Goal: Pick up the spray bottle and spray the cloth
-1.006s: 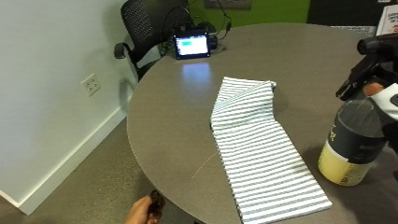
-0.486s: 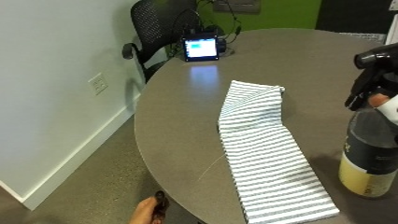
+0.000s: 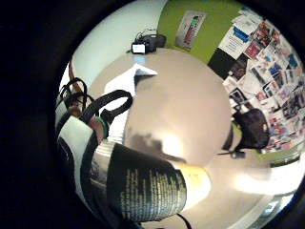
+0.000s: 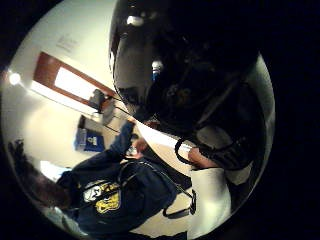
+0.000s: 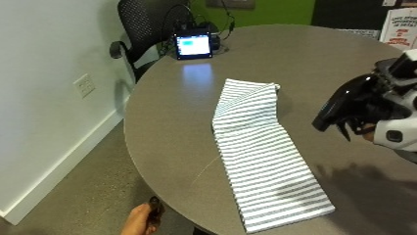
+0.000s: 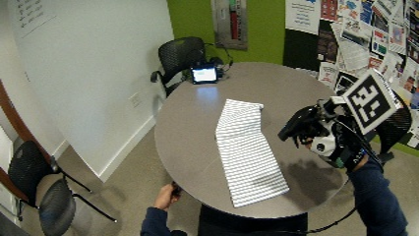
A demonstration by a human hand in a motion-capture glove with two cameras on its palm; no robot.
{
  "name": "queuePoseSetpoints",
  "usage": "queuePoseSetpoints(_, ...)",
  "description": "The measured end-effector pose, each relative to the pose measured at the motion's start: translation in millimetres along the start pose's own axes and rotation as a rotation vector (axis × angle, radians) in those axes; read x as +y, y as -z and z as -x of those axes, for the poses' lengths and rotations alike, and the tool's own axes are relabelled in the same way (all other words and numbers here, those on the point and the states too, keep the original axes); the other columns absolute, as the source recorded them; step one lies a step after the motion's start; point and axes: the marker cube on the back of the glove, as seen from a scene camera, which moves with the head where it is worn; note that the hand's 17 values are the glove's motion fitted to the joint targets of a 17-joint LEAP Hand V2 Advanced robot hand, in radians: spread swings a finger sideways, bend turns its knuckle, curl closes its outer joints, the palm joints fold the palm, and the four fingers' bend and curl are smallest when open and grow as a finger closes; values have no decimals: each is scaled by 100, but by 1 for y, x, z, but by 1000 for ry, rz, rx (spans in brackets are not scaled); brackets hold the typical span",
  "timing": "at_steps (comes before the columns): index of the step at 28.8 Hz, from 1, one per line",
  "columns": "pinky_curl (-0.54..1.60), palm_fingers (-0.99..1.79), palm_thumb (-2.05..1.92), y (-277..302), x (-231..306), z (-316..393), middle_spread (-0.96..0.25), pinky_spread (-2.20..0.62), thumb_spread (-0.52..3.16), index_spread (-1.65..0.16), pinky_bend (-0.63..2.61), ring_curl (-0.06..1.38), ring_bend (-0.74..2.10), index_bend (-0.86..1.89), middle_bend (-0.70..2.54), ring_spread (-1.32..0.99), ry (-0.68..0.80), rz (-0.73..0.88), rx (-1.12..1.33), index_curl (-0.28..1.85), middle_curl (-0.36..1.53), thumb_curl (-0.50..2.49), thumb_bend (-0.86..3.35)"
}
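Spray bottle (image 5: 348, 105) now lifted off counter (image 5: 306, 54), right hand (image 5: 397, 127) fingers grasping it, nozzle facing cloth (image 5: 264, 152); spray next

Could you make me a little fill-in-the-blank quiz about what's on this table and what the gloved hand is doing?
1. The gloved right hand holds a spray bottle lifted ____ the round table.
2. The long cloth on the table has a pattern of ____.
3. The bottle's nozzle points toward the ____.
4. Near the table's far edge stands a small device with a lit ____.

Missing words: above; stripes; cloth; screen
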Motion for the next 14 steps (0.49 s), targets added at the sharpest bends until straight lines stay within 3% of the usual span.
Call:
queuePoseSetpoints(5, 38, 138, 92, -29, 34, -13, -15, -27, 60, -29, 41, 43, 59, 22, 54, -21, -69, 190, 189, 55, 49, 70, -3)
queuePoseSetpoints(14, 38, 137, 92, -42, 15, 0, -15, -27, 60, -29, 42, 43, 59, 22, 54, -21, 79, 294, 399, 56, 49, 71, -3)
